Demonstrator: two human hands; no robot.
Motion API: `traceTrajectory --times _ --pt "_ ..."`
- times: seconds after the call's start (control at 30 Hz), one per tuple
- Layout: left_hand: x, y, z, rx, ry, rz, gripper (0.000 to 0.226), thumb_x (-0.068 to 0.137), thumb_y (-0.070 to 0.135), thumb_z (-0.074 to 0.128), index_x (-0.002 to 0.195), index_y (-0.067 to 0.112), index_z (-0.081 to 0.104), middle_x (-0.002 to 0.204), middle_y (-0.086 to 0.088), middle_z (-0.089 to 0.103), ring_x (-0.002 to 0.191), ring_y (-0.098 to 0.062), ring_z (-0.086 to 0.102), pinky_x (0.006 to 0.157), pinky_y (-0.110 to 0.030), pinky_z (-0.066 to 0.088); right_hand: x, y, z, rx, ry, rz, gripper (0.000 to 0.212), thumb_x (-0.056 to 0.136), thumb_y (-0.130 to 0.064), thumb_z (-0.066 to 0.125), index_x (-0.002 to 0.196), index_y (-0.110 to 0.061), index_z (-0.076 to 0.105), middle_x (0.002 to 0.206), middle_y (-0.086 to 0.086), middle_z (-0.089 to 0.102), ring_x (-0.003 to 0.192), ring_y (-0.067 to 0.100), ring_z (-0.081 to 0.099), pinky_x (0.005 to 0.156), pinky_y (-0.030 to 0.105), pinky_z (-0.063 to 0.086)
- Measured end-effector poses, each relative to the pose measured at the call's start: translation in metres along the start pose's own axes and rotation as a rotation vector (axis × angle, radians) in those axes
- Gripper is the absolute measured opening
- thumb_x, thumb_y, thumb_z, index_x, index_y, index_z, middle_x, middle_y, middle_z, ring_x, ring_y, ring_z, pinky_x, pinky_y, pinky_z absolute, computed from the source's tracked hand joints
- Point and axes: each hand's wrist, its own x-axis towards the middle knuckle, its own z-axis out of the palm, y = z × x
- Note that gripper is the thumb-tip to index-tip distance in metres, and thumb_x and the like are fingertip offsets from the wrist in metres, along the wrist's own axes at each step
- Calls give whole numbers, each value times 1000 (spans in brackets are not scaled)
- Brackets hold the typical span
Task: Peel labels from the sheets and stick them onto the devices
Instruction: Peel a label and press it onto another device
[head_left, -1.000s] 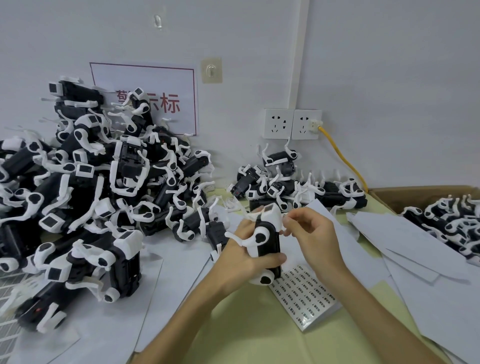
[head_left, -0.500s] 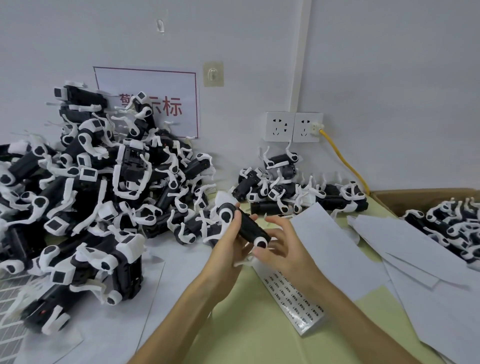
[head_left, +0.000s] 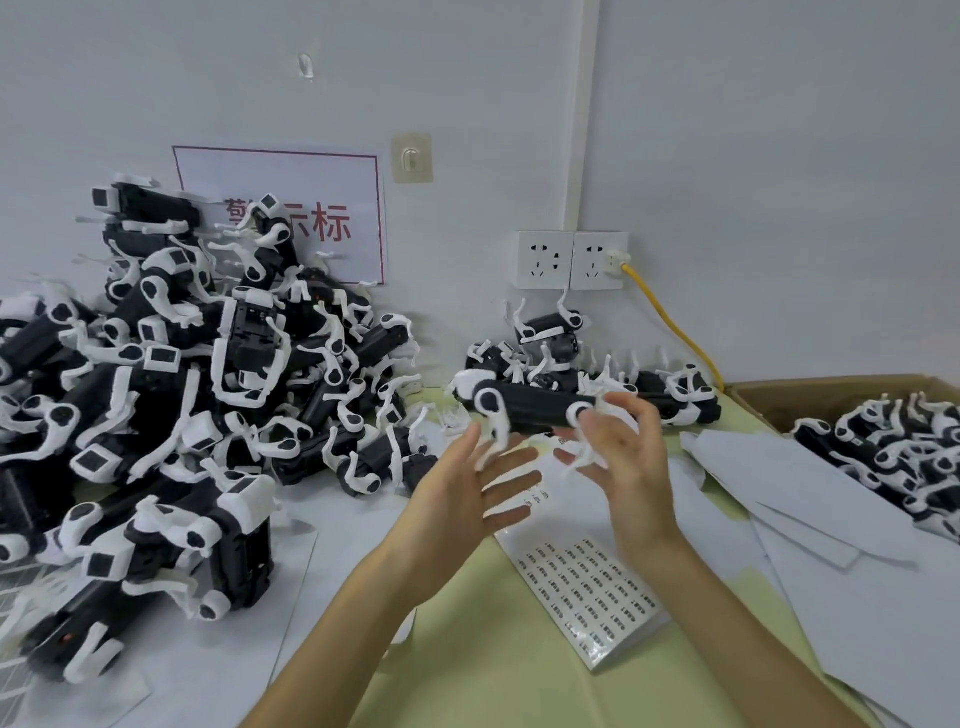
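A black-and-white dog-shaped device (head_left: 527, 408) is level in front of the small pile of devices (head_left: 613, 364) by the wall. My left hand (head_left: 467, 493) is just below its left end, fingers straight and spread, holding nothing. My right hand (head_left: 623, 457) is at its right end, fingers straight, fingertips touching or almost touching the device's white leg. Whether the device rests on the pile or is in the air I cannot tell. The label sheet (head_left: 587, 587) lies on the table under my forearms.
A large heap of the same devices (head_left: 182, 395) fills the left side. A cardboard box (head_left: 753, 395) at the right holds more devices. Loose white sheets (head_left: 831, 519) cover the right of the yellow-green table (head_left: 467, 649). A yellow cable (head_left: 670, 322) runs from the wall sockets.
The device moved from upright in my left hand's grip to level and further back near the small pile. Both hands have let go and their fingers have straightened.
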Motion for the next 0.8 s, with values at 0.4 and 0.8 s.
traceTrajectory --times 0.4,0.8 --pt "4 -8 -8 140 61 -4 79 81 79 61 136 24 62 131 -9 72 119 -27 70 102 -46 52 9 -3 -9 124 -123 153 40 84 -36 75 111 -14 57 88 4 72 79 22 70 72 36 60" --pt "0 -31 -1 199 16 -34 58 75 37 84 127 20 64 96 -1 71 89 -19 70 95 -41 54 -4 -3 -1 -310 -151 -127 26 87 -31 69 111 -22 67 107 -4 76 109 12 68 96 40 51"
